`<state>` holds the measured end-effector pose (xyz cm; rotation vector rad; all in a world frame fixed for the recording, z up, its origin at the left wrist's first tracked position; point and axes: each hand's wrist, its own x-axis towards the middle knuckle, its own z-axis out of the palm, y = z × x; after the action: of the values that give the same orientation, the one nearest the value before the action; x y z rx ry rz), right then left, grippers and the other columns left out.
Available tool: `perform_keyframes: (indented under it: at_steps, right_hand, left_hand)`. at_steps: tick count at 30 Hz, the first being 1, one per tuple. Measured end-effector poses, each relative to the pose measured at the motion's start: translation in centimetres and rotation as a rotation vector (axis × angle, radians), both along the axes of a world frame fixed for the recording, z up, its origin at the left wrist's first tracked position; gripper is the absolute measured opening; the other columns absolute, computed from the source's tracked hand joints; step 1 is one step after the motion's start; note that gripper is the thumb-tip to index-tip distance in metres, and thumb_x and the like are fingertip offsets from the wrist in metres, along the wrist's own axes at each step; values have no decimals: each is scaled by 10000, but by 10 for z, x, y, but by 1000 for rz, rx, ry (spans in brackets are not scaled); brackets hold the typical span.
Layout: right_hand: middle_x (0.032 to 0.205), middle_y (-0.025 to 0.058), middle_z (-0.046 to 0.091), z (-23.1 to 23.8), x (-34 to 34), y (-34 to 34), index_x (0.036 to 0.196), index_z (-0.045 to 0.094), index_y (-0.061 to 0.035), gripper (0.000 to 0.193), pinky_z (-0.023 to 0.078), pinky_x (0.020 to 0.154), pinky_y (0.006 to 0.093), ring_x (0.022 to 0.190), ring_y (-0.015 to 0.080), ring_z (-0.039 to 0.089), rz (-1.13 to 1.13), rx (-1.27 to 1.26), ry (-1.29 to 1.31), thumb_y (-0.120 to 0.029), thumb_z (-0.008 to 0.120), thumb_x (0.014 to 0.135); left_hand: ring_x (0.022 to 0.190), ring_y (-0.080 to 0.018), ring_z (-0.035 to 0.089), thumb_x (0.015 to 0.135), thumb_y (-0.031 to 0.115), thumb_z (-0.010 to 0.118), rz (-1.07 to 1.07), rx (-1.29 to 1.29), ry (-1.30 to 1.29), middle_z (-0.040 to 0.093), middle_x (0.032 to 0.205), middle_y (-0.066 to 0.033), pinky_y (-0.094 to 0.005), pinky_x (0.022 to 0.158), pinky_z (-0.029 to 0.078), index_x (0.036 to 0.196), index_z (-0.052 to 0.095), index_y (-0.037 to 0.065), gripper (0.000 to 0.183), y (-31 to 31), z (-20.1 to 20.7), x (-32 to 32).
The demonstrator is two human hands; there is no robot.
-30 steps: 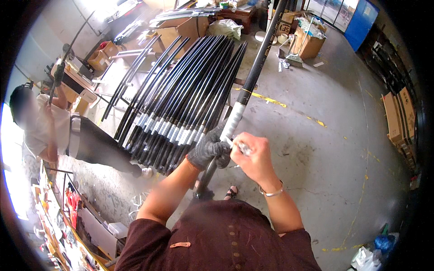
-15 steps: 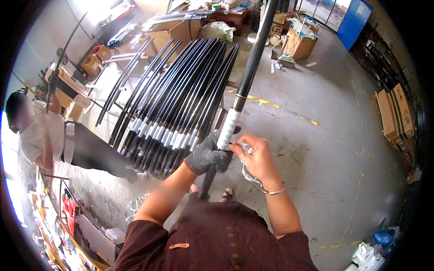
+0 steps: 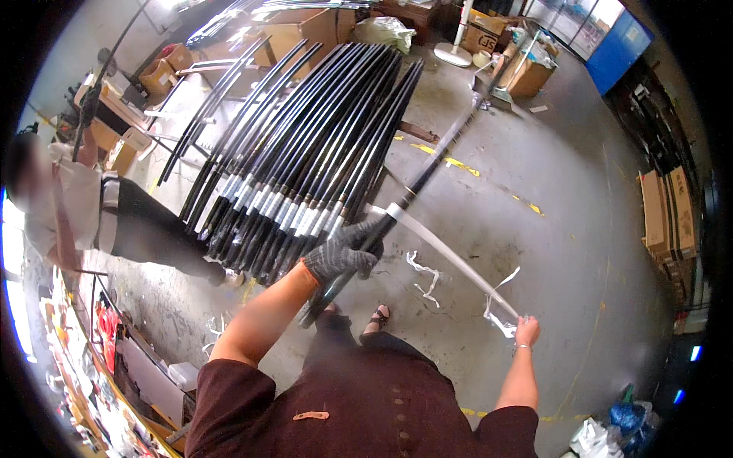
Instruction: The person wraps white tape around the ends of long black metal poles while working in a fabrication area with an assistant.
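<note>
My left hand [image 3: 341, 256], in a grey knit glove, is closed round a long black pole [image 3: 424, 174] that slants up to the far right. From a narrow white band on the pole just above the glove, a white strip [image 3: 460, 264] stretches taut down to the right. Its other end is in my bare right hand [image 3: 527, 330], closed and held far out from the pole. Loose white tails dangle beside that hand. Left of the glove, several black poles [image 3: 305, 145] with white-wrapped sections lie side by side on a rack.
A person [image 3: 72, 202] stands at the left, holding another long pole upright. Scraps of white strip [image 3: 427, 282] lie on the grey floor. Cardboard boxes [image 3: 670, 214] are stacked at the right, with an open carton [image 3: 528, 75] and a white stand [image 3: 453, 53] at the back.
My right hand has swung away from the pole, down and to the right, drawing the white strip out straight. Most of the white wrap has gone from the pole, which leans further right.
</note>
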<state>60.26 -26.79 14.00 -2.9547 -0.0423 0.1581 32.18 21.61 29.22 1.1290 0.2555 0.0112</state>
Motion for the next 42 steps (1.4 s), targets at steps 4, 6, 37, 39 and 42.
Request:
perform_keyframes:
  at_steps: [4,6,37,39,42]
  right_hand:
    - [869,213,650,-16,-10,-12,842,624,4,280,471,658,461,775,400,625,49,113,-44,-227,742,736]
    - [841,207,646,-15,-1,-14,827,618,3,274,467,660,464,765,396,621,82,95,-88,-223,741,733]
    - [993,260,634,17,-65,-237,1012,600,99,468,482,827,429,935,377,623,-262,-356,108,-224,733,701]
    - [1007,262,636,38,-89,-231,1024,591,115,479,476,848,404,952,359,626,-312,-387,199,-207,732,698]
    - [1039,246,637,59,-119,-201,1048,584,113,538,457,910,351,986,354,615,-337,-424,307,-257,750,693]
  left_hand:
    - [622,-112,532,715,156,764,147,-36,-67,517,784,-27,-255,535,474,1358,393,44,751,4,3,15]
    - [611,-116,533,712,174,771,148,-121,-118,521,782,-26,-251,524,464,1328,416,26,726,9,-1,22]
    - [1129,-394,472,787,181,627,480,1195,586,513,1181,-210,-453,943,395,1278,447,105,528,1,-224,19]
    - [1260,-380,394,840,204,587,401,1437,555,428,1355,-225,-426,1007,383,1382,356,76,603,-4,-263,10]
    - [1288,-364,361,839,179,577,434,1355,599,391,1393,-208,-422,1008,383,1405,331,123,620,-14,-282,2]
